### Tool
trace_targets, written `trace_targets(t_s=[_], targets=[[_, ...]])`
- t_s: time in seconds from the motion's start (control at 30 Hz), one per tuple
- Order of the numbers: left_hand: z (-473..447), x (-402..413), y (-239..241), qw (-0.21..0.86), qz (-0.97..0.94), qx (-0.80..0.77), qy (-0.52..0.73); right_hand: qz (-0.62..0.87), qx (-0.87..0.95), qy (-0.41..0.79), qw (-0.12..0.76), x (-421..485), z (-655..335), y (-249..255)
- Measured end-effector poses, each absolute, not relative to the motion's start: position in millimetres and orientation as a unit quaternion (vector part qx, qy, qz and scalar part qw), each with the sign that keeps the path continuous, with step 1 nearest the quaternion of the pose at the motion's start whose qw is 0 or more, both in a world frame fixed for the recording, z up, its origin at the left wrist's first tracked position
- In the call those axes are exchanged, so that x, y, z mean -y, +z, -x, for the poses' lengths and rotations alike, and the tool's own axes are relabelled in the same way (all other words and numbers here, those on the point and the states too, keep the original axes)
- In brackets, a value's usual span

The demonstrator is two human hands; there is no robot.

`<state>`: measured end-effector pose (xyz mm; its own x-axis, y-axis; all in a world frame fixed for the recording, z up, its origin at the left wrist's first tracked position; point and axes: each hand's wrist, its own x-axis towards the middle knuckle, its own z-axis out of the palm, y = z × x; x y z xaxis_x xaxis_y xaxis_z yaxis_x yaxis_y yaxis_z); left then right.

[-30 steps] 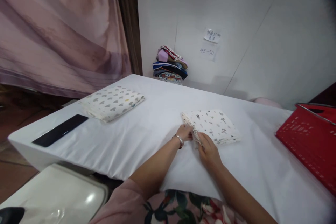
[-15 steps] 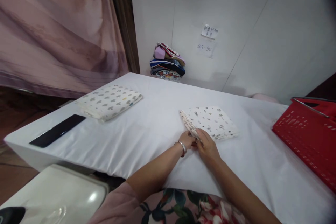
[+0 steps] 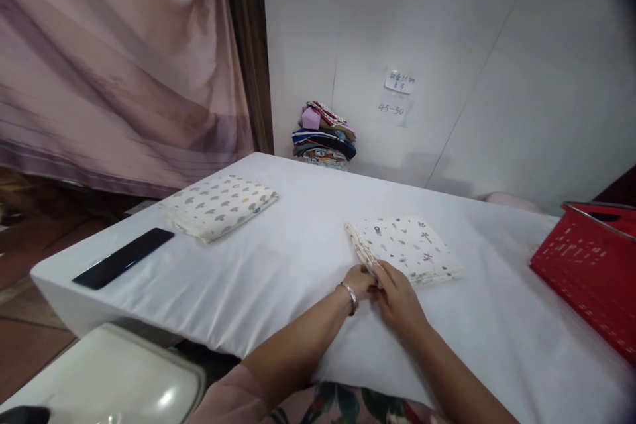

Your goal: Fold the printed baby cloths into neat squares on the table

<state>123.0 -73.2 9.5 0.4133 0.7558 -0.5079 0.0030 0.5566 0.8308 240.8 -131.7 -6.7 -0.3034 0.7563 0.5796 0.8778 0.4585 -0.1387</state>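
A folded white cloth [image 3: 405, 245] with small palm-tree and leaf prints lies on the white-covered table [image 3: 303, 225] in front of me. At its near left corner, my right hand [image 3: 397, 295] pinches the layered edge, thumb on top. My left hand [image 3: 362, 281], with a silver bracelet [image 3: 349, 298] on the wrist, is at the same corner with its fingers curled around the edge. The left fingertips are partly hidden behind the right hand and the cloth. Another folded white cloth [image 3: 221, 205], printed with grey shapes, rests on the table to the left.
A black phone-like slab [image 3: 124, 258] lies near the table's left edge. On the right stands a red plastic basket [image 3: 591, 271]. Behind the table is a stack of folded fabrics [image 3: 325, 136] by the wall. A pale glossy stool or lid [image 3: 109, 371] is at lower left.
The whole view has shifted, so things sit slightly lower and to the right. Both hands stay on the same corner of the palm-print cloth, which looks unchanged.
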Motion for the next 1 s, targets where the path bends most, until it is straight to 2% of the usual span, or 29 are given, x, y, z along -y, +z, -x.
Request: trace_targets(t_s=[0.17,0.27,0.37,0.57,0.67,0.8,1.0], targets=[[-121,70,11,0.714,-0.436,-0.495,0.233,0.521,0.791,-0.092,0.307,128,-246,-11],[-110,61,15,0.703,-0.491,-0.485,0.172,0.513,0.792,-0.091,0.316,127,-248,-13],[-92,41,19,0.647,-0.559,-0.503,0.127,0.515,0.789,-0.101,0.32,127,-249,-12],[-66,-19,17,0.414,-0.647,-0.599,0.226,0.528,0.782,-0.103,0.314,128,-247,-10],[-68,-39,14,0.333,-0.684,-0.6,0.248,0.532,0.781,-0.102,0.312,129,-247,-9],[-80,-56,8,0.287,-0.728,-0.573,0.243,0.523,0.787,-0.109,0.309,128,-249,-12],[-88,-76,5,0.272,-0.765,-0.538,0.226,0.516,0.797,-0.108,0.295,126,-249,-15]])
